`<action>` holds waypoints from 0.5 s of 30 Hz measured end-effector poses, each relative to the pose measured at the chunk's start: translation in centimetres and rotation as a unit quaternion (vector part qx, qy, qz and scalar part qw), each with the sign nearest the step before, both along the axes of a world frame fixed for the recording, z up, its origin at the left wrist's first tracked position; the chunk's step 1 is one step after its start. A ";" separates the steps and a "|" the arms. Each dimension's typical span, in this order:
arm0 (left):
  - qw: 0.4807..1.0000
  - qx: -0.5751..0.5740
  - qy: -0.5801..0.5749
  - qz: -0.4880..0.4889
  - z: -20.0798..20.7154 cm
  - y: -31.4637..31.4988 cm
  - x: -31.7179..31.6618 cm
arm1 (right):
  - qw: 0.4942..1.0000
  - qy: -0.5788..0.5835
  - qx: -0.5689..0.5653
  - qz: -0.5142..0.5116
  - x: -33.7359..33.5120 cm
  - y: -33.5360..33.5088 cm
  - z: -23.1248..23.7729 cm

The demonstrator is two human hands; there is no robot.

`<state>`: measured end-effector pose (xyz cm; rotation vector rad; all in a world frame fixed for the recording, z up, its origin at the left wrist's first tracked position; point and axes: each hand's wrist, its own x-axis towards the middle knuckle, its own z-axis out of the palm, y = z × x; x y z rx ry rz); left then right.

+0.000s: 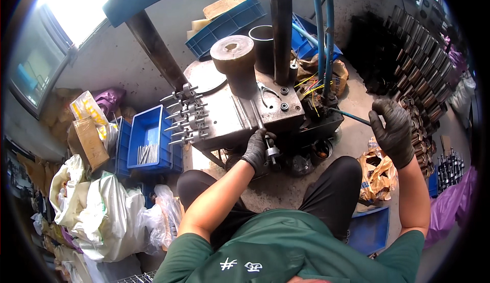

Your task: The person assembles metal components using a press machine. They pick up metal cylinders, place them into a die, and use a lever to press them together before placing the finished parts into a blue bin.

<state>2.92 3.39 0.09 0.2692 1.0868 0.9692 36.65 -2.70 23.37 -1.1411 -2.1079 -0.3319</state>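
Observation:
My left hand (pixel 255 149), in a black glove, is closed around a metal shaft with a grey collar (pixel 273 152) at the front edge of a press table (pixel 224 125). The shaft's far end points toward the thick steel column (pixel 240 74) standing on the table. My right hand (pixel 394 132), also gloved, is raised at the right with loosely bent fingers and the thumb apart. It is beside the outer end of a blue lever (pixel 352 116), and I see no grip around the lever. Several similar shafts with grey collars (pixel 189 114) line the table's left edge.
Pliers (pixel 267 95) and two small rings (pixel 284 106) lie on the table. A blue bin (pixel 148 125) of metal rods stands to the left, near white sacks (pixel 107 211). Stacked metal cylinders (pixel 418 63) fill the right side. Blue hoses (pixel 329 33) hang by the press post (pixel 281 28).

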 end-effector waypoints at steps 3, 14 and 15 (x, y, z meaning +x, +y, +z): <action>1.000 0.004 0.017 -0.003 -1.2 1.1 -1.2 | 0.998 -0.032 0.004 0.057 -2.6 -2.5 -1.4; 0.918 0.252 0.276 -0.132 -0.1 -5.6 -2.1 | 0.939 0.222 -0.154 0.213 -12.8 5.6 -11.0; 0.892 0.285 0.325 -0.133 2.6 -6.5 -1.9 | 0.937 0.225 -0.157 0.214 -12.6 6.4 -13.3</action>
